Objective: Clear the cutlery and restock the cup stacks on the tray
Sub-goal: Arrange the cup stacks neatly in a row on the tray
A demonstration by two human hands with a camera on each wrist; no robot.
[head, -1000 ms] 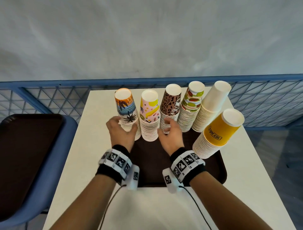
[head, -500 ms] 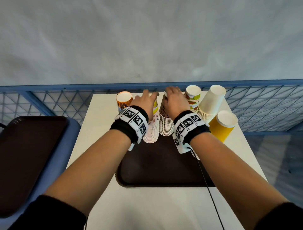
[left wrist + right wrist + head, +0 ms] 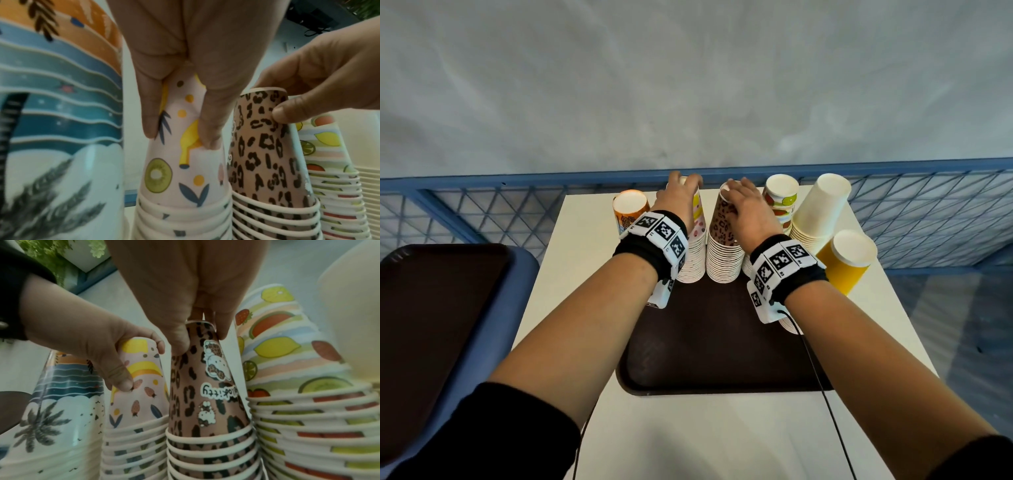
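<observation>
Several stacks of upside-down paper cups stand along the far edge of a dark brown tray (image 3: pixel 709 349). My left hand (image 3: pixel 681 192) grips the top cup of the pink fruit-print stack (image 3: pixel 697 240) (image 3: pixel 180 162) from above, thumb and fingers curled round it. My right hand (image 3: pixel 739 198) grips the top cup of the leopard-print stack (image 3: pixel 724 240) (image 3: pixel 201 386) the same way. Left of these stands the orange-and-blue palm stack (image 3: pixel 628 210). To the right are the fruit-stripe stack (image 3: pixel 780 195), a plain white stack (image 3: pixel 820 209) and a leaning yellow stack (image 3: pixel 847 260). No cutlery is in view.
The tray lies on a white table (image 3: pixel 722 438). A second dark tray (image 3: pixel 431 325) rests on a blue chair to the left. A blue mesh railing (image 3: pixel 482 212) runs behind the table. The near half of the tray is bare.
Both hands rose from the lower parts of the stacks to their tops and closed round the top cups. The head view moved closer and higher.
</observation>
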